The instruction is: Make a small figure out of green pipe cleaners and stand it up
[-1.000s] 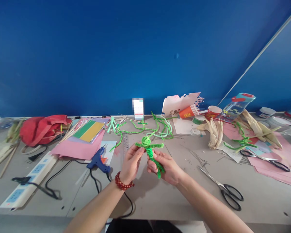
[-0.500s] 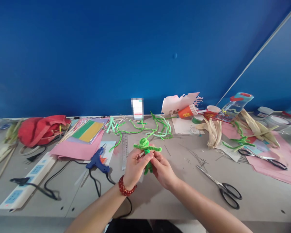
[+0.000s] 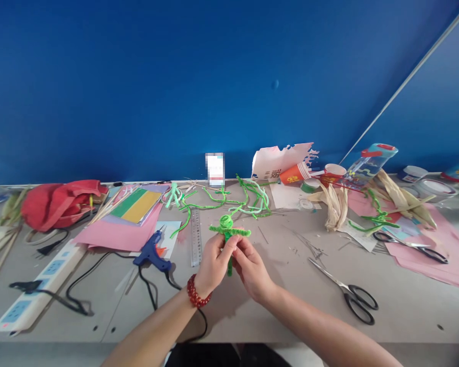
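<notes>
Green pipe-cleaner figure [image 3: 226, 228] is held upright above the desk [image 3: 290, 323], the fingers of the left hand [image 3: 213, 265] and right hand [image 3: 251, 271] clamped on its body. Glue gun [image 3: 150, 255] and ruler [image 3: 195, 237] lie left of the hands; scissors [image 3: 354, 298] lie right.

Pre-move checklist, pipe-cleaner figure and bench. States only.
1. Green pipe-cleaner figure held by left hand and right hand: ok.
2. Figure's arms spread to either side of its coiled head: ok.
3. Blue hot glue gun heated: cannot tell.
4. Black cord clear of left forearm: not ok, it runs beneath.
5. Black-handled scissors lying apart from both hands: ok.
</notes>
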`<state>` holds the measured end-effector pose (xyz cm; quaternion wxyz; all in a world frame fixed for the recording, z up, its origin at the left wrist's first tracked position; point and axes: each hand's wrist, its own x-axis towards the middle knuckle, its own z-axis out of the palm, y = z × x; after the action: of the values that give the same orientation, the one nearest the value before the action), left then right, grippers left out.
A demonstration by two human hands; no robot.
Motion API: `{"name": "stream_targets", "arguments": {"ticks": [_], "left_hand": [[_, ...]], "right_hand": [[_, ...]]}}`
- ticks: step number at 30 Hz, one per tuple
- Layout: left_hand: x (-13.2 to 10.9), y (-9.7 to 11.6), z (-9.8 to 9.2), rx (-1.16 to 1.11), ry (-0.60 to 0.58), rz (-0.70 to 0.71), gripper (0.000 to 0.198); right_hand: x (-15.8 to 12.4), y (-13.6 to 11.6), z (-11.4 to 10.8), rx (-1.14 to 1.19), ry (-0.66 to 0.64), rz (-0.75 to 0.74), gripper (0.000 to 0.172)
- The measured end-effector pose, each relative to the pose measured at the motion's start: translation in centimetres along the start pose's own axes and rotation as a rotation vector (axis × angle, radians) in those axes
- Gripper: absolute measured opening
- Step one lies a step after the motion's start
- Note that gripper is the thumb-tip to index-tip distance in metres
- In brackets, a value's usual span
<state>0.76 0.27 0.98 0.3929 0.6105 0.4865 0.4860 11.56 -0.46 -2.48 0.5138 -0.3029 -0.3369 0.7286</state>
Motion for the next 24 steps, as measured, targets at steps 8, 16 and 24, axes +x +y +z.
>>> {"name": "stream_targets", "arguments": {"ticks": [8, 16, 24], "left_hand": [[-0.1, -0.5, -0.2, 0.205, 0.016, 0.078, 0.026], [0.0, -1.1, -0.3, 0.302, 0.047, 0.135, 0.024], [0.2, -0.6, -0.3, 0.385, 0.028, 0.137, 0.02]], "right_hand": [[0.0, 0.2, 0.1, 0.014, 0.028, 0.006, 0.032], [0.0, 0.3, 0.2, 0.036, 0.01, 0.026, 0.028], [0.1, 0.2, 0.1, 0.051, 0.017, 0.019, 0.027]]}}
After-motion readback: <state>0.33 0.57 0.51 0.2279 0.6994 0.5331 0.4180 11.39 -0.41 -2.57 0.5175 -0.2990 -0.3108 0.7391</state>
